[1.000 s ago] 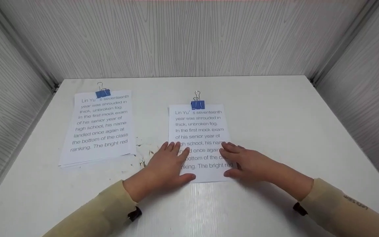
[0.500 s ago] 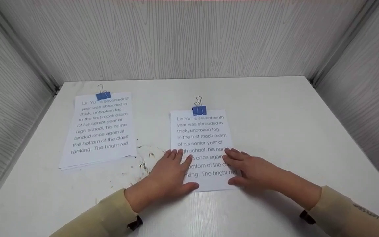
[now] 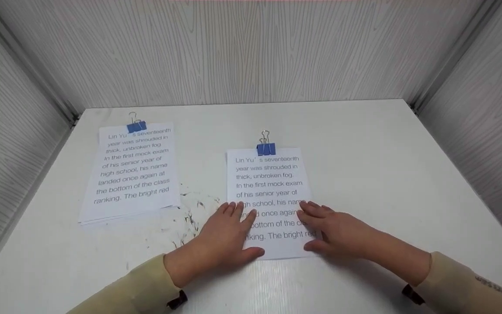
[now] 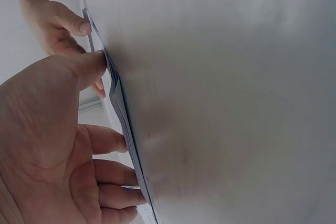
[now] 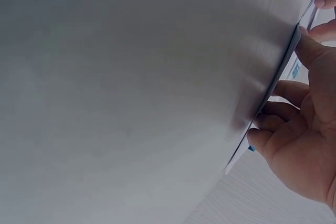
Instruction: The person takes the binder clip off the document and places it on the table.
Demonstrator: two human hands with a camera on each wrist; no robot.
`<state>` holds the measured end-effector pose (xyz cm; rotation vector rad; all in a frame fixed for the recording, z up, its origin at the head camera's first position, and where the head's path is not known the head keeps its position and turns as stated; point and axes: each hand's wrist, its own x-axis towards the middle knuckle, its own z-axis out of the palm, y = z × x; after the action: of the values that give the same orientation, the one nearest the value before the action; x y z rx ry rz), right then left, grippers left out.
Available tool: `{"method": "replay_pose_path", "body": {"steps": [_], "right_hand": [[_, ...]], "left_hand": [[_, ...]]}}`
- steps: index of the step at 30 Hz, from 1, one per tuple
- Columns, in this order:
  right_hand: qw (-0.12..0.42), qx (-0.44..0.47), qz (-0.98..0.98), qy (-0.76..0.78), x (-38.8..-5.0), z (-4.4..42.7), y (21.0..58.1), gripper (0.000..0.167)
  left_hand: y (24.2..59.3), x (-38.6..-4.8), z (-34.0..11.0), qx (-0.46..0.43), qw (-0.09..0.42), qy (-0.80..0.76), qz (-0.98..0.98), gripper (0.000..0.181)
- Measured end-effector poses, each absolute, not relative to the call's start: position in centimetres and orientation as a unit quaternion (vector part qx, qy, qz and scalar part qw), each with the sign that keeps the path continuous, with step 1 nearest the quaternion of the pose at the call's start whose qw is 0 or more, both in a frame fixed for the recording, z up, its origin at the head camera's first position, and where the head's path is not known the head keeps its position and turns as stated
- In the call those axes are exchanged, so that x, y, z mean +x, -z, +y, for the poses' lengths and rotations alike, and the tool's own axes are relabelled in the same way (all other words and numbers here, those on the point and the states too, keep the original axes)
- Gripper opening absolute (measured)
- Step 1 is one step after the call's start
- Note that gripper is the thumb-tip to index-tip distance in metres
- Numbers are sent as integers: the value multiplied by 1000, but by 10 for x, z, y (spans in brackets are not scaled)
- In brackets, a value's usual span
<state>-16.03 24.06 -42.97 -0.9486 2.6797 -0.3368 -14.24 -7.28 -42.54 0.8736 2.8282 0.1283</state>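
Note:
A stack of printed paper sheets [image 3: 270,185] lies on the table in front of me, its top edge held by a blue binder clip [image 3: 266,149] with wire handles raised. My left hand [image 3: 225,237] rests on the lower left side of this stack, fingers spread and fairly straight. On the opposite side, my right hand [image 3: 344,231] lies with its fingertips and thumb on the right edge. From the left wrist view, the thumb and fingertips touch the edge of the sheets [image 4: 118,98], which bulge apart slightly. The right wrist view has the fingertips along the stack's other edge [image 5: 278,72].
To the left lies a second paper stack [image 3: 131,174] with the same print, topped by another blue binder clip [image 3: 137,127]. Dark scuff marks [image 3: 192,218] show on the white table [image 3: 377,165] between the stacks. Wood-grain panels [image 3: 242,52] enclose the back and sides.
Both hands and the middle clipped stack have slid toward me and slightly right, mostly in the first half second. The left stack stays in place.

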Motion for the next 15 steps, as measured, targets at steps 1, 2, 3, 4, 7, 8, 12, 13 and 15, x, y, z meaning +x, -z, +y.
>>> {"method": "replay_pose_path", "body": {"steps": [1, 2, 3, 4, 7, 8, 12, 13, 15], "right_hand": [[139, -328, 927, 117, -159, 241, 429, 79], [140, -328, 927, 118, -159, 241, 429, 79], [140, -328, 927, 119, -158, 241, 428, 79], [138, -330, 926, 119, -157, 241, 428, 79], [132, -335, 926, 116, -155, 241, 428, 79], [131, -335, 926, 116, -155, 242, 427, 79], [134, -332, 927, 113, -153, 241, 427, 79], [135, -331, 927, 111, -153, 241, 427, 79], [135, -333, 926, 112, -153, 241, 428, 80]], "left_hand": [[425, -142, -73, 295, 90, -43, 950, 90], [425, -141, -74, 295, 92, -44, 950, 90], [424, -140, -75, 296, 94, -43, 950, 90], [424, -139, -75, 297, 95, -42, 949, 91], [424, -137, -75, 299, 97, -36, 949, 91], [424, -137, -75, 300, 97, -35, 948, 91], [425, -135, -74, 300, 93, -34, 949, 91], [425, -135, -74, 299, 94, -37, 949, 91], [425, -136, -75, 295, 93, -45, 950, 91]]}}
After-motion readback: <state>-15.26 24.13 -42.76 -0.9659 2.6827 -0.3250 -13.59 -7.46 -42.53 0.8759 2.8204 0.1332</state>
